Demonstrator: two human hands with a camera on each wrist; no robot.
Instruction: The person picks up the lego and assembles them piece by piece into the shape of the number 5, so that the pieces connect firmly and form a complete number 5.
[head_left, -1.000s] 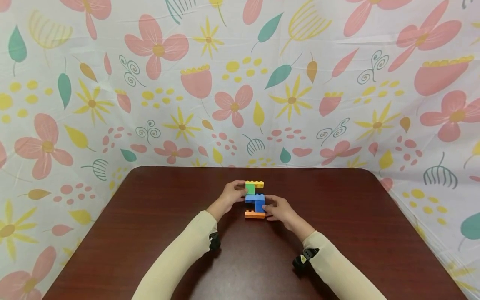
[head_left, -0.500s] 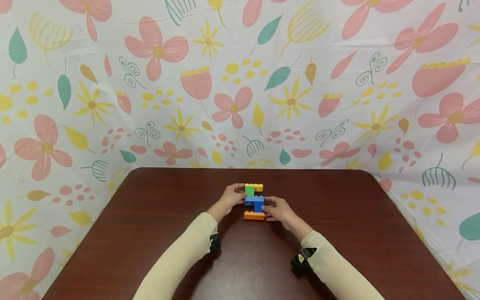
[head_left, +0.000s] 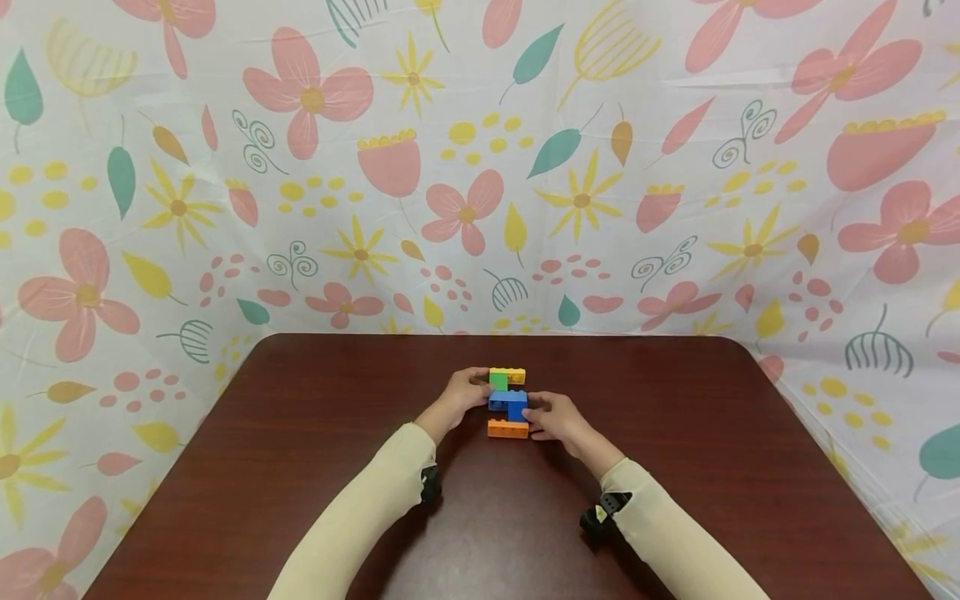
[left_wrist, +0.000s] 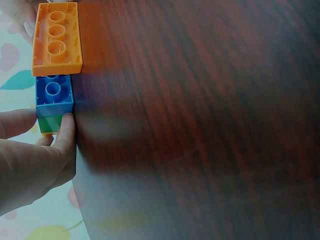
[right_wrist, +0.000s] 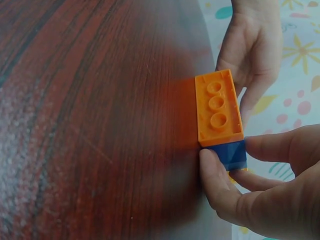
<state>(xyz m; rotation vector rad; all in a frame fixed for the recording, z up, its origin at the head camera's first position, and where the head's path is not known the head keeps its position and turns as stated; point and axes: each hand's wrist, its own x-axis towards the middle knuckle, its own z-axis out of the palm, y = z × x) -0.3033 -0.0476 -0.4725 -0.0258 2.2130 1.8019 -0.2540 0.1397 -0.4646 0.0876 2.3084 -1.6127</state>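
Note:
A joined zigzag of toy building bricks lies between my hands in the head view. From far to near it runs: yellow brick [head_left: 516,377], green brick [head_left: 498,382], long blue brick [head_left: 507,397], square blue brick [head_left: 517,409], orange brick [head_left: 507,430]. My left hand [head_left: 462,392] pinches the green brick from the left, with thumb and fingers on opposite faces in the left wrist view. From the right, my right hand [head_left: 560,419] pinches the square blue brick just behind the orange one. Both wrist views show the orange brick's hollow underside [right_wrist: 217,106]. Fingers partly hide the green and square blue bricks.
The dark brown table [head_left: 315,492] has rounded far corners. Beyond its far edge hangs a white cloth [head_left: 480,117] printed with flowers and leaves. Black wrist cameras sit on both cream sleeves [head_left: 360,508].
The bricks' yellow end now looks slightly closer to the orange end, so the joined bricks appear a little shorter from above. Both hands keep their grips almost in place.

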